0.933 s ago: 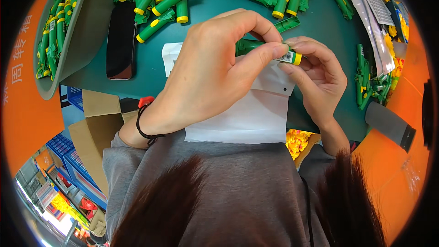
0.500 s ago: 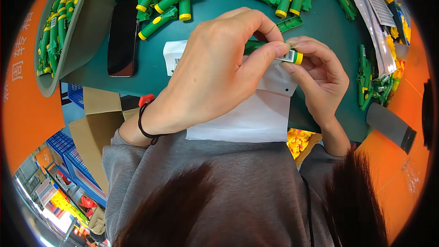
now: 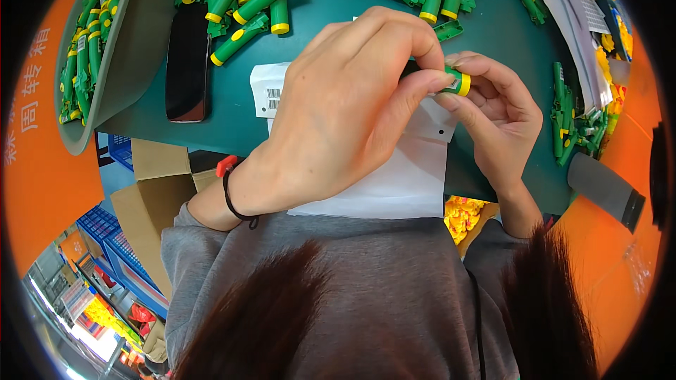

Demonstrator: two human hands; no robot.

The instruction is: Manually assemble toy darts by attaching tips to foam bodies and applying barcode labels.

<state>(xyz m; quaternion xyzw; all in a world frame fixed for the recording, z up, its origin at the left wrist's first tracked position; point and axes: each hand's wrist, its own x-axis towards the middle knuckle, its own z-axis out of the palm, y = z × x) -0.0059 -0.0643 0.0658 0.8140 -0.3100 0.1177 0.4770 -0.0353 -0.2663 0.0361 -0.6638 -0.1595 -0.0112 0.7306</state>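
Observation:
Between my two hands is a green plastic tube with a yellow band at its end. My left hand is closed round it, thumb over a small white label, and hides most of its length. The fingertips of my right hand pinch the banded end. Under my hands lies a white label sheet; a barcode label shows at its left end. Just beyond my fingers a loose green half-shell piece rests on the dark green table.
Many green tubes lie heaped at the far side. A grey bin with more tubes stands left, beside a black phone. Papers, small green pieces and a dark grey cylinder are at the right.
Both hands have shifted slightly right with the tube. My left thumb now covers more of the tube's label, and more of the barcode label on the sheet shows.

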